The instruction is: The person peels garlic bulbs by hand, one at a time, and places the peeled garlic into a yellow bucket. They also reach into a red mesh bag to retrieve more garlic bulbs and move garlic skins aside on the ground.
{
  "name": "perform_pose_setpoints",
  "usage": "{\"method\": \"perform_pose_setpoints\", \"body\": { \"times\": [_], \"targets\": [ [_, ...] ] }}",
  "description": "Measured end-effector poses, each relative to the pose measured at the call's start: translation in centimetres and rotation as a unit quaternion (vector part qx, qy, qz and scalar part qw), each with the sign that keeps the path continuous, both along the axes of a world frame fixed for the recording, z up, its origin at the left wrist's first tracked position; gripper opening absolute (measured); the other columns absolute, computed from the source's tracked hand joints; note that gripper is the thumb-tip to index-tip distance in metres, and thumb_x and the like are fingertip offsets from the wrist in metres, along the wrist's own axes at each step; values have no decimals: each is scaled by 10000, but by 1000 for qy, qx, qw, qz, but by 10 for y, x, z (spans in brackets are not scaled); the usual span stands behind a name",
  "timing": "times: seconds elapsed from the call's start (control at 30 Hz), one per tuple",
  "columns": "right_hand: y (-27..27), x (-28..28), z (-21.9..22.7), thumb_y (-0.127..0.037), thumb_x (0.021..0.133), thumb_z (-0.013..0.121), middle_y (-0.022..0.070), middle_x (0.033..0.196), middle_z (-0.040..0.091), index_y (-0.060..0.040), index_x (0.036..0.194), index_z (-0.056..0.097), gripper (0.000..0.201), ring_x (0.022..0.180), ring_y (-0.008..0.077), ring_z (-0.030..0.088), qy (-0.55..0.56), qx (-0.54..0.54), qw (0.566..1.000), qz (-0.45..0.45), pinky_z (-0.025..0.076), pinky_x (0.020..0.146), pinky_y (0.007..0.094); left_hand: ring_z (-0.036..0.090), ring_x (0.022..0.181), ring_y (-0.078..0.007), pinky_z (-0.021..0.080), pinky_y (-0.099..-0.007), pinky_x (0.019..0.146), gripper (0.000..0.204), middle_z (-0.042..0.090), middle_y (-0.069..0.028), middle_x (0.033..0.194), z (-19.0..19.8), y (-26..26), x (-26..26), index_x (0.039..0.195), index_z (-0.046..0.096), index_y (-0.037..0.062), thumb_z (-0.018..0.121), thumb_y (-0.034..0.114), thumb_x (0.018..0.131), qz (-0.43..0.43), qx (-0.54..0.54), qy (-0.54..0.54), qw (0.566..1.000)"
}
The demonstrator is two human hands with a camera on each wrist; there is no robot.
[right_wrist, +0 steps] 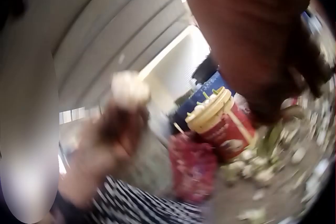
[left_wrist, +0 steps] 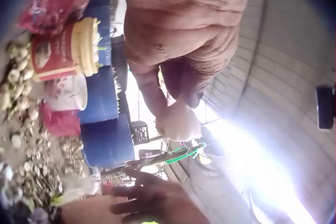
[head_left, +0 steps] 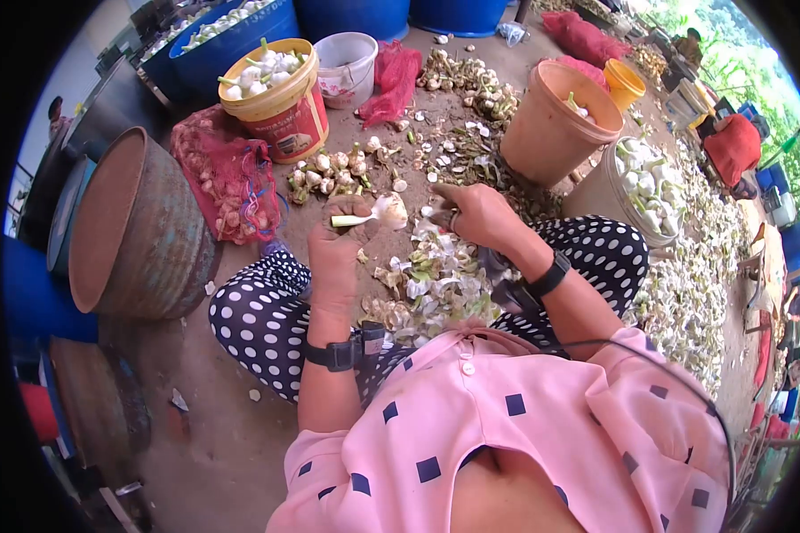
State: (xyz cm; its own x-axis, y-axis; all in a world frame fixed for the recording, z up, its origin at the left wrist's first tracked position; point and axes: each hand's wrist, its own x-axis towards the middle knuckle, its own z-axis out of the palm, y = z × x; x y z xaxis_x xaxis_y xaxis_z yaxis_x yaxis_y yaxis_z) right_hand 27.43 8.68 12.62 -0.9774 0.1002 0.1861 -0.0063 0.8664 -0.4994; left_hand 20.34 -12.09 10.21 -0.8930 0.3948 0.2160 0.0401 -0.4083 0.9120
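My left hand [head_left: 333, 244] grips a pale garlic bulb [head_left: 389, 211] whose cut green stem points left across the fingers. In the left wrist view the same bulb [left_wrist: 179, 121] shows beyond the thumb and fingertips, and the right wrist view has it blurred. Apart from the bulb, to its right, is my right hand [head_left: 484, 216], with its index finger stretched toward the left. Its fingers look spread and blurred in the left wrist view. Stripped garlic skins [head_left: 436, 275] lie in a heap below both hands, between the knees.
Unpeeled garlic [head_left: 333, 171] lies ahead, beside a red-and-yellow bucket [head_left: 284, 120] of bulbs and a red net sack [head_left: 227, 178]. An orange bucket [head_left: 551, 124] and a white bucket [head_left: 609, 200] of garlic stand at the right. A rusty metal drum [head_left: 142, 231] is at the left.
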Motion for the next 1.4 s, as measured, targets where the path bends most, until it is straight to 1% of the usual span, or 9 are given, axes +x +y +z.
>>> {"method": "perform_pose_setpoints", "body": {
  "times": [0.47, 0.67, 0.73, 0.83, 1.0, 1.17, 1.23, 1.3, 1.4],
  "targets": [
    [-46, 7, 57, -148, 617, 650, 119, 690, 615, -71, 802, 588, 210, 655, 297, 617, 118, 141, 979, 93, 482, 576, 391, 582, 804, -216, 463, -315, 724, 184, 572, -84, 844, 57, -11, 31, 803, 574, -5, 600, -103, 650, 180, -288, 339, 877],
    [4, -11, 68, -235, 860, 585, 98, 710, 630, 34, 903, 595, 273, 556, 171, 609, -115, -488, 851, 157, 505, 539, 276, 528, 899, -171, 453, -307, 817, 280, 504, -32, 908, 51, -20, 25, 791, 522, 98, 718, -40, 647, -61, 205, 62, 975],
    [27, -22, 68, -289, 806, 634, 124, 751, 642, -20, 956, 610, 308, 631, 213, 637, -107, 19, 992, 64, 506, 589, 333, 512, 862, -152, 477, -270, 713, 278, 470, -21, 891, 55, -15, 22, 833, 495, 107, 679, -48, 692, -86, 232, 76, 966],
    [44, -13, 82, -329, 739, 677, 160, 829, 643, -70, 987, 613, 364, 760, 271, 640, -102, 243, 963, 51, 493, 675, 384, 502, 814, -125, 423, -205, 459, 289, 467, -11, 854, 52, -16, 1, 881, 474, 106, 654, -27, 700, -58, 191, 3, 980],
    [51, -3, 91, -170, 750, 684, 179, 1055, 592, -89, 1327, 359, 667, 877, 262, 612, 61, -300, 896, 323, 481, 768, 364, 546, 925, -202, 486, -349, 825, 355, 545, -52, 924, 62, 60, -15, 899, 506, 55, 704, -49, 623, -117, 125, 64, 983],
    [150, -45, 66, -64, 743, 650, 101, 948, 617, -50, 1111, 558, 379, 848, 187, 611, 297, -49, 952, 54, 500, 710, 320, 509, 1048, -195, 475, -286, 799, 582, 492, -46, 1154, 84, 121, -18, 1262, 402, 77, 663, 28, 745, -99, 12, 83, 992],
    [241, -53, 53, -75, 801, 549, 90, 866, 596, -77, 1051, 562, 250, 794, 225, 574, 154, -237, 957, -61, 467, 644, 324, 532, 995, -168, 490, -260, 755, 482, 501, -44, 1125, 62, 122, -34, 1255, 403, 69, 597, 59, 813, -75, -47, 77, 993],
    [280, -52, 34, -206, 678, 671, 145, 734, 579, -117, 900, 609, 246, 716, 321, 581, 284, 255, 843, -379, 470, 565, 404, 550, 949, -161, 496, -252, 726, 451, 509, -49, 1097, 26, 110, -56, 1237, 414, 61, 588, 58, 821, -61, -69, -8, 996],
    [312, -55, -51, -301, 738, 630, 131, 995, 601, -180, 1066, 578, 354, 913, 319, 583, -23, 140, 979, -146, 490, 699, 411, 590, 813, -146, 508, -244, 658, 349, 545, -55, 981, -36, 90, -85, 1156, 458, 45, 586, 62, 832, -16, -71, -106, 992]
  ]
}}
